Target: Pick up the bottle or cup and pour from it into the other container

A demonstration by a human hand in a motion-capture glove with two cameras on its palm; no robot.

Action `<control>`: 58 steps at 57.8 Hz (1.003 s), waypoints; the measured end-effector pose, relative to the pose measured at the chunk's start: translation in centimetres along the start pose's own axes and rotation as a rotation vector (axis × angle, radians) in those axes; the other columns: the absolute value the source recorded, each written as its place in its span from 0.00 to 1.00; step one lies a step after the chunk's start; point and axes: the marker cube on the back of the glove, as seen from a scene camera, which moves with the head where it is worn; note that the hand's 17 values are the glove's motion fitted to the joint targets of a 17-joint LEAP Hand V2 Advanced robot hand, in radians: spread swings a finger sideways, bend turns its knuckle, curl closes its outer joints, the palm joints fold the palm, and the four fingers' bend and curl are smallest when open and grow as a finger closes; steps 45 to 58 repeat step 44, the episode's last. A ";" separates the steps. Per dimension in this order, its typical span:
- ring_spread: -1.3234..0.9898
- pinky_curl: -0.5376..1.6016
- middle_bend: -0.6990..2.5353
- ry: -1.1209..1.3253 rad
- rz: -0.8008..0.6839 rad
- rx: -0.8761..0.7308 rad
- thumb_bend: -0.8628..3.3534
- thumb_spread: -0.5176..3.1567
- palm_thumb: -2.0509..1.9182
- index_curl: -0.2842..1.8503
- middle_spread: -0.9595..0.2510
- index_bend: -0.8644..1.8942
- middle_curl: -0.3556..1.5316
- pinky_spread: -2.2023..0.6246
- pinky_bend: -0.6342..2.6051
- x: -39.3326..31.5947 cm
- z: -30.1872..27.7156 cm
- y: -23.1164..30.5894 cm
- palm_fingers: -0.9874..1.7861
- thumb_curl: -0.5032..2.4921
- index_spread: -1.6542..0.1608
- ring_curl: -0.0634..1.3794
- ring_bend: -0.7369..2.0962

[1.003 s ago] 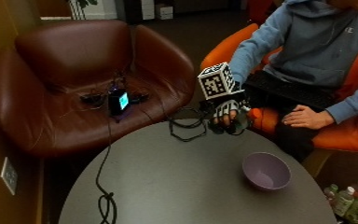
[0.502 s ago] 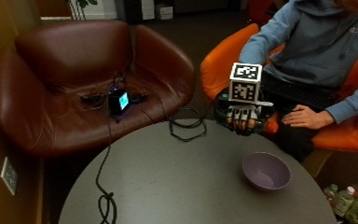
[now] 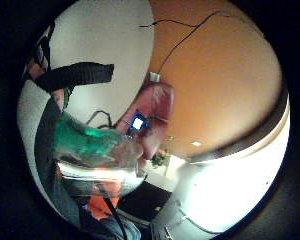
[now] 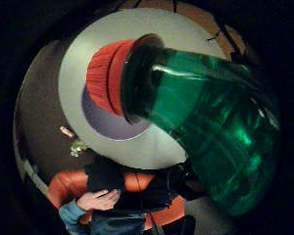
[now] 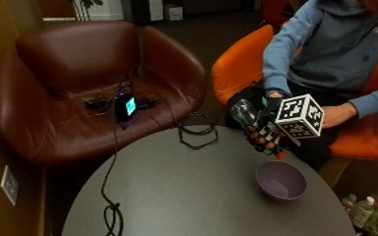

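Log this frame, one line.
right hand: holds green bottle, tilted | red cap: on | purple bowl: below, on table

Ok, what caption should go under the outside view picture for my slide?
A gloved right hand tips a green bottle with its red cap on toward a purple bowl on the round table.
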 end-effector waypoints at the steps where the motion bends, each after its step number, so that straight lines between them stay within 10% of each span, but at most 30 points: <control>1: 0.49 0.43 0.31 0.022 0.001 -0.005 0.19 0.23 0.75 0.26 0.71 0.35 0.46 0.69 0.35 -0.2 -0.1 0.0 0.77 0.41 0.81 0.35 0.43; 58: 0.49 0.43 0.31 0.136 0.017 -0.086 0.20 0.23 0.74 0.26 0.70 0.35 0.46 0.69 0.36 -3.1 -1.0 -0.1 0.77 0.41 0.81 0.35 0.43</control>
